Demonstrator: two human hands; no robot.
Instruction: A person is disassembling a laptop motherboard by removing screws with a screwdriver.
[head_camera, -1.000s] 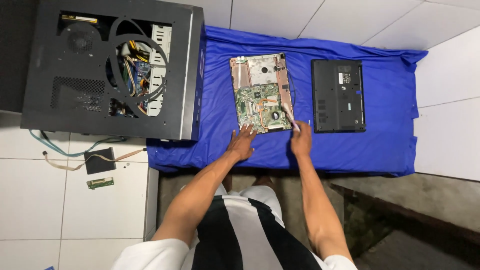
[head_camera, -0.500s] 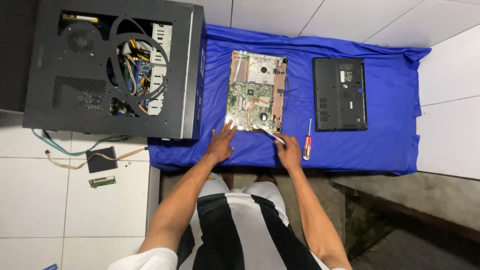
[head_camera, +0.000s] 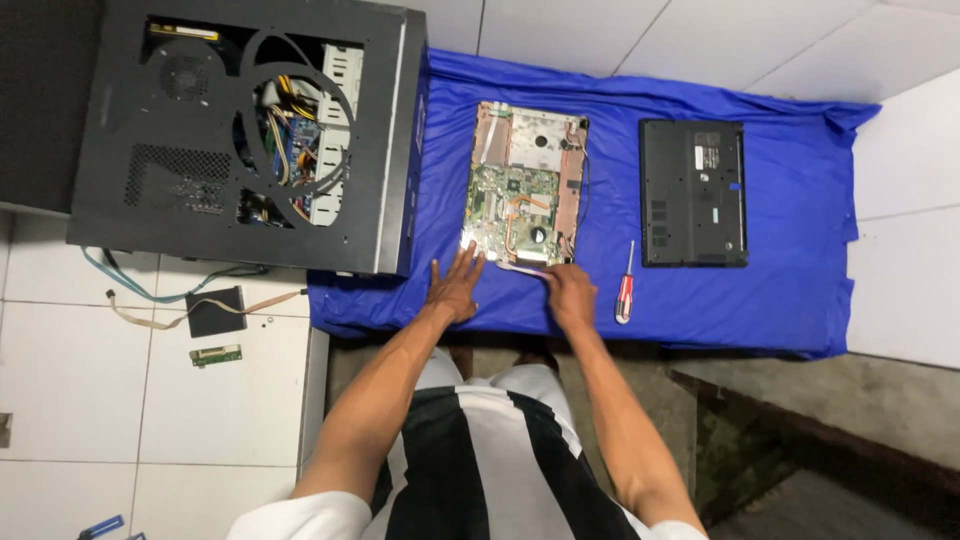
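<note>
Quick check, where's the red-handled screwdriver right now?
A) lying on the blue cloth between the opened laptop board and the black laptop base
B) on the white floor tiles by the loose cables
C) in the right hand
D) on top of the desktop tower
A. The red-handled screwdriver lies free on the blue cloth, between the opened laptop board and the black laptop base, just beside the right hand, which does not hold it.

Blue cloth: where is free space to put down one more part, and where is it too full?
The blue cloth is bare right of the black laptop base, and in a narrower strip between that base and the opened laptop board. The near edge is crowded: left hand, right hand and screwdriver. The PC case covers the left end.
</note>
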